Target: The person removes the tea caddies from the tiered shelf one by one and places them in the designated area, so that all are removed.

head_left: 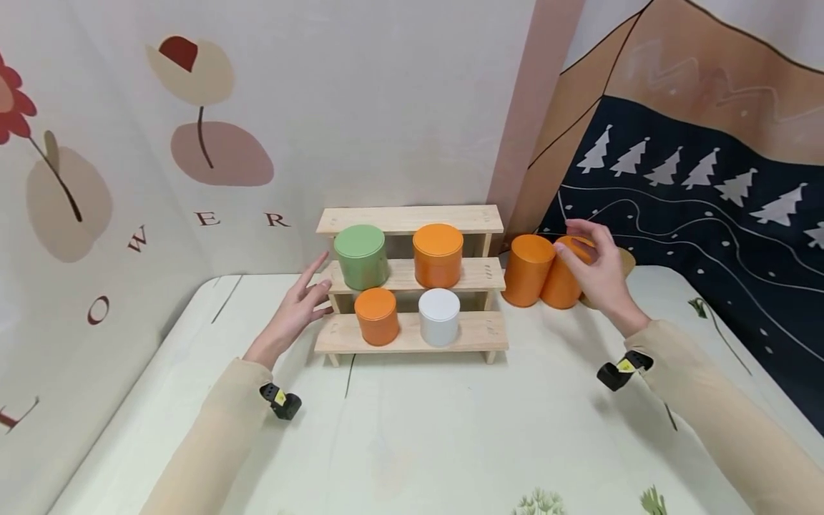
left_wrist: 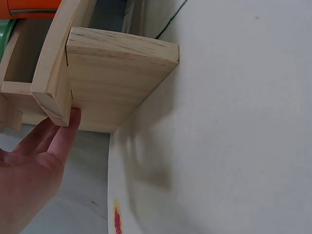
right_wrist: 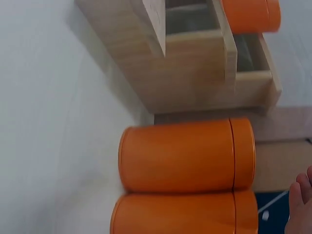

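My left hand (head_left: 291, 315) is at the left side of a three-step wooden shelf (head_left: 412, 342), and in the left wrist view its fingertips touch the wood. On the middle step stand a green canister (head_left: 361, 259) and an orange canister (head_left: 438, 257). The lowest step holds a shorter orange canister (head_left: 377, 318) and a white canister (head_left: 440, 320). Over the tall canisters right of the shelf hovers my right hand (head_left: 599, 268), fingers bent and apart from the lids. Below it are two orange canisters (head_left: 528, 275) (right_wrist: 187, 158) side by side and a partly hidden tan one (head_left: 628, 262).
A pale cloth with printed plants covers the table (head_left: 412, 436). Behind the shelf hangs a light printed curtain (head_left: 386, 107). To the right, a dark cloth with white trees (head_left: 695, 214) slopes down to the table's edge. The shelf's top step (head_left: 408, 219) is close to the curtain.
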Tool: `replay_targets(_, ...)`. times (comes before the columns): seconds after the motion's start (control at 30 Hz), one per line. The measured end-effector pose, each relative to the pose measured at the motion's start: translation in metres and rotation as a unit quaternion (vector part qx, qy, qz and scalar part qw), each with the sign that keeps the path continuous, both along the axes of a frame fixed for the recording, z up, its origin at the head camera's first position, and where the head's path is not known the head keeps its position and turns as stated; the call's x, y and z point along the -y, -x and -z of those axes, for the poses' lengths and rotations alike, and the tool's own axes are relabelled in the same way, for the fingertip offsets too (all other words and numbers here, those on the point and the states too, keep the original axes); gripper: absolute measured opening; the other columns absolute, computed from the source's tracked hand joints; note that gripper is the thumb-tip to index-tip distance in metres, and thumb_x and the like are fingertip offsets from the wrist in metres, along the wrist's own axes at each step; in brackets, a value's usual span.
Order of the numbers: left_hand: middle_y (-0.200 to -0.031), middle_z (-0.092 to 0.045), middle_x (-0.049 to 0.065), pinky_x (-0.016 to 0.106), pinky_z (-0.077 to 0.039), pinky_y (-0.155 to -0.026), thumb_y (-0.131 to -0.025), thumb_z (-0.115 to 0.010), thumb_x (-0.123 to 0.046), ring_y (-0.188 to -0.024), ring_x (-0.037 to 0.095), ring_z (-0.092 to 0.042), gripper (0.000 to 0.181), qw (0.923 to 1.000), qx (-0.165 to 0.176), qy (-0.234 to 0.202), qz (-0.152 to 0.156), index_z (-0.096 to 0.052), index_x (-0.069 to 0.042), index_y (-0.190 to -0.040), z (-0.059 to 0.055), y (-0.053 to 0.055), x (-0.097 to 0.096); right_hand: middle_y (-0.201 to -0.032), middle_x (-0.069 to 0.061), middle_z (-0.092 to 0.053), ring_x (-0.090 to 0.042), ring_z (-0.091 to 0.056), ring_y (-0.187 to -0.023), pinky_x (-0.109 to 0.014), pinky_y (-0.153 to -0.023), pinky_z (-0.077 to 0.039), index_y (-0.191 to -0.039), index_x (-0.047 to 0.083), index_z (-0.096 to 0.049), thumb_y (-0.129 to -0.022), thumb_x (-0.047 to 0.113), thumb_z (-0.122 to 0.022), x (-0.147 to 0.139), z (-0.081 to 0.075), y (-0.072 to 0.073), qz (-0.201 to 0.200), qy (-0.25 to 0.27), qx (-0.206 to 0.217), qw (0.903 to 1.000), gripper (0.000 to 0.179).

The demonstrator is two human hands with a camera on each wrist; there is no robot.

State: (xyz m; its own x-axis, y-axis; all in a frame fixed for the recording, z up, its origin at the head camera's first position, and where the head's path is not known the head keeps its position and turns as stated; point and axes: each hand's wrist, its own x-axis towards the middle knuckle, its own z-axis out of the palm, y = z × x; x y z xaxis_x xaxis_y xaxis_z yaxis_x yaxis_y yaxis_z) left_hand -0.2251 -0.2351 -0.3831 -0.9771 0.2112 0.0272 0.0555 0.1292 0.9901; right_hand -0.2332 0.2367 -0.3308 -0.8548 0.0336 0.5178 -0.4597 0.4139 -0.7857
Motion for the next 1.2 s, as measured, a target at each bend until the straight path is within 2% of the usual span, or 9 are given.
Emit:
replay_targets(0.17, -0.159, -0.004, 0.016, 0.053, -0.035, -0.104, -0.104, -0.041, -0.034, -0.135, 0.045, -0.030, 0.059, 1.0000, 0.003, 0.006, 0.004, -0.013, -0.036, -0.156, 0.002, 0.002, 0.000, -0.128, -0.018, -0.044, -0.029, -0.044, -0.119, -0.040, -0.107, -0.035, -0.132, -0.007, -0.047, -0.094, 0.004, -0.062, 0.019, -0.009, -0.002, -0.028, -0.007, 0.004, 0.9996, 0.042)
replay_targets(0.27, -0.160, -0.003, 0.009, 0.053, -0.034, -0.104, -0.105, -0.040, -0.036, -0.136, 0.044, -0.028, 0.058, 0.9999, 0.001, 0.014, 0.007, -0.013, -0.035, -0.156, 0.003, 0.003, 0.001, -0.130, -0.024, -0.043, -0.035, -0.042, -0.120, -0.047, -0.107, -0.033, -0.131, -0.012, -0.045, -0.094, -0.001, -0.059, 0.036, -0.021, -0.010, -0.055, -0.019, 0.005, 0.9983, 0.041)
replay_targets(0.43, -0.161, -0.008, 0.001, 0.055, -0.032, -0.105, -0.105, -0.037, -0.037, -0.139, 0.042, -0.021, 0.056, 0.9996, -0.011, 0.024, 0.012, -0.015, -0.030, -0.156, 0.003, 0.003, 0.000, -0.131, -0.030, -0.042, -0.040, -0.041, -0.121, -0.053, -0.107, -0.029, -0.130, -0.016, -0.045, -0.094, -0.003, -0.058, 0.062, -0.038, -0.020, -0.103, -0.034, 0.009, 0.9941, 0.040)
replay_targets(0.53, -0.161, -0.010, 0.001, 0.056, -0.031, -0.106, -0.106, -0.036, -0.035, -0.141, 0.041, -0.017, 0.055, 0.9996, -0.013, 0.022, 0.012, -0.015, -0.028, -0.156, 0.003, 0.002, -0.001, -0.130, -0.029, -0.043, -0.040, -0.041, -0.120, -0.052, -0.108, -0.029, -0.130, -0.014, -0.045, -0.094, -0.002, -0.059, 0.072, -0.037, -0.017, -0.122, -0.042, 0.012, 0.9915, 0.040)
replay_targets(0.77, -0.161, -0.009, -0.001, 0.057, -0.030, -0.106, -0.106, -0.036, -0.035, -0.141, 0.041, -0.015, 0.054, 0.9997, -0.007, 0.021, 0.007, -0.016, -0.029, -0.156, 0.003, 0.001, -0.003, -0.131, -0.023, -0.049, -0.036, -0.046, -0.120, -0.047, -0.106, -0.034, -0.132, -0.009, -0.048, -0.091, -0.003, -0.063, 0.086, -0.018, 0.005, -0.154, -0.052, -0.017, 0.9866, 0.043)
replay_targets(0.97, -0.160, -0.009, 0.001, 0.057, -0.031, -0.105, -0.106, -0.035, -0.035, -0.140, 0.040, -0.021, 0.054, 0.9998, -0.010, 0.017, 0.005, -0.018, -0.027, -0.156, 0.004, 0.000, -0.003, -0.128, -0.014, -0.053, -0.030, -0.046, -0.117, -0.051, -0.098, -0.039, -0.132, -0.002, -0.053, -0.090, 0.004, -0.067, 0.102, -0.019, 0.008, -0.167, -0.061, -0.037, 0.9834, 0.044)
replay_targets(1.07, -0.160, -0.010, 0.002, 0.056, -0.032, -0.105, -0.106, -0.035, -0.035, -0.139, 0.039, -0.025, 0.053, 0.9998, -0.012, 0.016, 0.003, -0.020, -0.024, -0.156, 0.005, 0.000, -0.003, -0.129, -0.013, -0.053, -0.030, -0.044, -0.117, -0.052, -0.097, -0.037, -0.133, 0.000, -0.053, -0.090, 0.009, -0.068, 0.109, -0.021, 0.008, -0.170, -0.072, -0.028, 0.9825, 0.046)
replay_targets(1.2, -0.160, -0.011, 0.003, 0.058, -0.032, -0.105, -0.105, -0.036, -0.037, -0.139, 0.038, -0.025, 0.053, 0.9996, -0.014, 0.025, -0.004, -0.023, -0.023, -0.155, 0.006, 0.000, -0.003, -0.134, -0.009, -0.050, -0.025, -0.041, -0.123, -0.050, -0.102, -0.034, -0.137, 0.005, -0.052, -0.091, 0.018, -0.069, 0.116, -0.023, 0.008, -0.166, -0.097, 0.003, 0.9812, 0.051)
